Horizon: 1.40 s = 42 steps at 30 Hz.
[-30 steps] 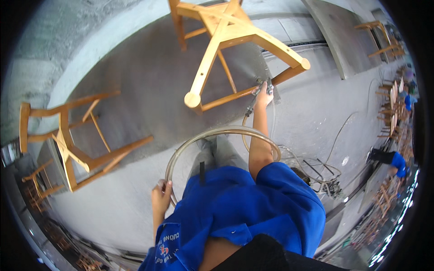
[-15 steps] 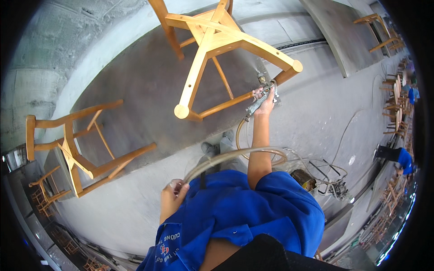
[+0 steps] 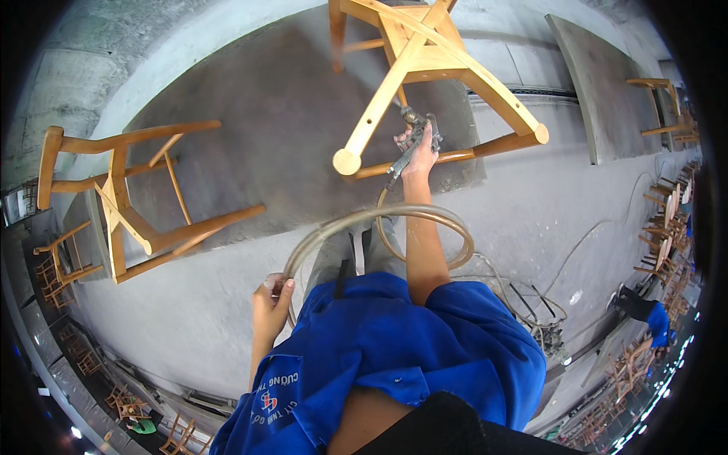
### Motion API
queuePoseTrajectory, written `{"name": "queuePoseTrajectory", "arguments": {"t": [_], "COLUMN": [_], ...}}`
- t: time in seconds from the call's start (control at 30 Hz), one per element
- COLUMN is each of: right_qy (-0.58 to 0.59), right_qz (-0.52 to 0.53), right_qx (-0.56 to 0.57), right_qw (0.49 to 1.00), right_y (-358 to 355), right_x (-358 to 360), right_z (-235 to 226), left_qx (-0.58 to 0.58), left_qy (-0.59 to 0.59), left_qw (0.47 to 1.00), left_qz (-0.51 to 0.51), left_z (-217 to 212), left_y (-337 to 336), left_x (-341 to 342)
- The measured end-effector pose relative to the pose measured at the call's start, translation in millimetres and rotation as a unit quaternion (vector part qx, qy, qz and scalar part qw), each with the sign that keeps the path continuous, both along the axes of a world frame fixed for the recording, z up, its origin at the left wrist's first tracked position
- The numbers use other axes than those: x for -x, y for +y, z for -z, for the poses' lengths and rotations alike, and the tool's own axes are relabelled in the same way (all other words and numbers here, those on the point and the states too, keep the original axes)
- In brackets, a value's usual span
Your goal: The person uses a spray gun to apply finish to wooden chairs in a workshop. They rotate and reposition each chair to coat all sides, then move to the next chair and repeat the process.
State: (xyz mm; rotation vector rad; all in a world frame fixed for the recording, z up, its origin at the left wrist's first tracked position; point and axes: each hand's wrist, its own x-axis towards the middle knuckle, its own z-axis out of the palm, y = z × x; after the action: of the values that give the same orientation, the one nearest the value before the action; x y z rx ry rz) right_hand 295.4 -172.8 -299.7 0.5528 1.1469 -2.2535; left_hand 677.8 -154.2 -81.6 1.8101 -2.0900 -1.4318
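Grips a metal spray gun point(image 3: 410, 117) in the right fingers point(image 3: 427, 145), curled around its handle, close to a pale wooden chair frame point(image 3: 409, 54) just ahead of them. Grasps a translucent hose point(image 3: 334, 226) in the left fingers point(image 3: 285, 292), arched rightward from there across the right forearm point(image 3: 425, 258). Faces a dark board point(image 3: 288, 136) ahead of both sets of fingers, with a second chair frame point(image 3: 115, 216) ahead and to the left of the left fingers.

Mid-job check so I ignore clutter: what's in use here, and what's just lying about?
In use: spray gun in the right hand; hose in the left hand; chair at top.

Apparently lying about: chair at left; grey panel at right.
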Motion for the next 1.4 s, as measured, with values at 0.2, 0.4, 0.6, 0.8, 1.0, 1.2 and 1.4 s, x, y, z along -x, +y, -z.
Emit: {"name": "queuePoseTrajectory", "arguments": {"t": [0.2,0.4,0.6,0.8,1.0,1.2,1.4], "right_qy": [0.010,0.137,0.581,0.793,0.773,0.711,0.629], "right_qz": [0.024,-0.039,-0.035,-0.169,-0.329,-0.228,-0.264], "right_qx": [-0.123,-0.171,-0.302,-0.425,-0.395,-0.574,-0.502], "right_qw": [0.992,0.975,0.755,0.402,0.372,0.336,0.532], "right_y": [7,68,76,31,16,23,11], "right_x": [-31,-50,-53,-55,-64,-44,-56], "right_z": [35,-86,-289,-391,-434,-449,-444], "left_qx": [0.010,-0.073,-0.044,-0.025,-0.038,-0.050,-0.067], "left_qy": [0.020,0.075,0.152,0.257,0.286,0.306,0.284], "left_qw": [1.000,0.980,0.904,0.900,0.900,0.904,0.906], "left_qz": [0.020,0.169,0.397,0.352,0.327,0.295,0.307], "left_z": [11,17,21,26,29,35,39], "left_y": [-54,-106,-151,-171,-174,-179,-183], "left_x": [-50,-49,-14,-3,-16,-25,-32]}}
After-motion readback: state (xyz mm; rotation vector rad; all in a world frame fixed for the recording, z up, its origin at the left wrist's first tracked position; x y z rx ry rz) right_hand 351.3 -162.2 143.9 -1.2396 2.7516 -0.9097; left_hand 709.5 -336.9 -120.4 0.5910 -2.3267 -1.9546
